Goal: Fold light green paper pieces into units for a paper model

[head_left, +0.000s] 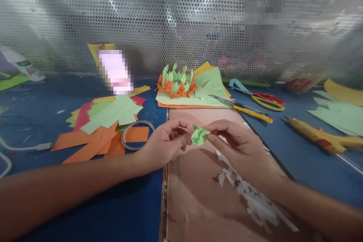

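Note:
Both hands meet over the brown board [193, 204], holding a small folded piece of light green paper [200, 136] between them. My left hand [167, 141] pinches its left edge with thumb and fingertips. On the other side, my right hand [236, 143] grips the right edge between thumb and forefinger. The piece has creased, petal-like folds. Beyond the hands, a ring of folded green and orange paper shapes [177, 81] rests on a stack of paper sheets [187, 102].
Left lie orange paper strips [87, 147], coloured sheets [110, 111] and a tape roll [124, 140]. A yellow cutter [249, 112], scissors [266, 101] and a yellow glue gun [323, 136] lie right. White tape scraps [261, 204] litter the board. A perforated metal panel [159, 15] stands behind.

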`<state>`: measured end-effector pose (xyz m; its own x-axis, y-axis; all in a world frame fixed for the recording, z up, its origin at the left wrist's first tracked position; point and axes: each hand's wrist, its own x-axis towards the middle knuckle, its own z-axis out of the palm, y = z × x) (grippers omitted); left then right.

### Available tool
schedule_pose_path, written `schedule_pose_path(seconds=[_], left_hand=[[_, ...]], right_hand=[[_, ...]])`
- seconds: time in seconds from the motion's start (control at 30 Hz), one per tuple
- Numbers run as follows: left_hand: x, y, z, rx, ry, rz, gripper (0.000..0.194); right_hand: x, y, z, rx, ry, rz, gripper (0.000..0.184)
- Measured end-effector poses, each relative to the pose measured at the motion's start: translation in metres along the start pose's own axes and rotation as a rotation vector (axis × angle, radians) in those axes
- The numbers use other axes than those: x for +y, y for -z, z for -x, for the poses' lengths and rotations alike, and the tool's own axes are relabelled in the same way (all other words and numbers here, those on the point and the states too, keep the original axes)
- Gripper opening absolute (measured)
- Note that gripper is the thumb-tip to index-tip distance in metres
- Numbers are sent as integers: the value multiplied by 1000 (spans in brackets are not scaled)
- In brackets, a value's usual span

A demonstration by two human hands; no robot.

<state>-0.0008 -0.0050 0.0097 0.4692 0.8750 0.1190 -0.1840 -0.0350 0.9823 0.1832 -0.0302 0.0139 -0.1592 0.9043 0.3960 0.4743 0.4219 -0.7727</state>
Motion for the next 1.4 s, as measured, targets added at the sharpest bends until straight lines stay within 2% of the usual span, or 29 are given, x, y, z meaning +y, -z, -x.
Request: schedule_pose_path(seconds=[0.1, 0.2, 0.33, 0.43, 0.5, 0.6, 0.73, 0.83, 0.93, 1.03, 1.23, 1.4], left_hand=[[0, -3, 2, 34, 86, 31, 11], [0, -5, 3, 54, 127, 89, 12], [0, -4, 2, 81, 92, 66, 6], [0, -2, 0, 67, 50, -11, 4], [0, -1, 0, 61, 43, -42, 5], [0, -1, 1, 64, 42, -14, 11], [-1, -2, 2, 106, 36, 75, 17], [-2, -3, 2, 147, 85, 114, 19], [-3, -3, 2, 202, 137, 107, 20], [-3, -4, 1, 238, 157, 72, 20], [-1, -3, 2, 215, 63, -32, 17], [0, -2, 4, 176, -171, -240, 12]], right_hand=[[2, -1, -1, 46, 67, 87, 9], [2, -1, -2, 30, 62, 122, 10], [2, -3, -1, 15, 49, 48, 20], [-1, -2, 0, 11, 49, 74, 14], [-3, -1, 1, 13, 32, 143, 7], [-3, 0, 2, 20, -6, 185, 5], [0, 0, 0, 17, -49, 145, 6], [1, 0, -1, 4, -68, 114, 9], [-3, -1, -3, 7, -92, 88, 10], [-7, -2, -5, 12, -174, 22, 11], [-9, -6, -7, -16, -301, -157, 15], [-12, -8, -3, -44, -449, -368, 18]])
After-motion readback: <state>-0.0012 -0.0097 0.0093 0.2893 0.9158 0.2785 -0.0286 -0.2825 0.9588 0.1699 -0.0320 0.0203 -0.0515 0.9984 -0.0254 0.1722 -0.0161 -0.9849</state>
